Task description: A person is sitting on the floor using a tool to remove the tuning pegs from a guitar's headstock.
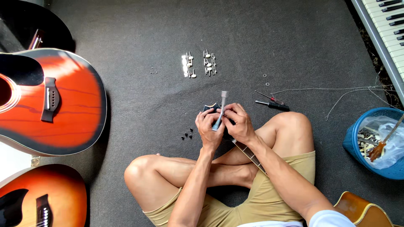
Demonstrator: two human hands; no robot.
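I sit cross-legged on a dark mat with a guitar across my lap; its neck (pixel 249 154) runs up to a dark headstock (pixel 209 109) under my hands. My left hand (pixel 209 130) grips the lower part of a grey socket wrench (pixel 221 109) that stands on the headstock. My right hand (pixel 236 122) pinches the wrench shaft from the right and also rests on the headstock. The guitar's body (pixel 364 210) shows at the lower right.
Two rows of silver tuning pegs (pixel 198 64) lie ahead on the mat, small black parts (pixel 187 135) by my left hand. Two screwdrivers (pixel 272 103), loose strings (pixel 336 90), a blue basket (pixel 357 143), a keyboard (pixel 387 29) right. Orange guitars (pixel 50 101) left.
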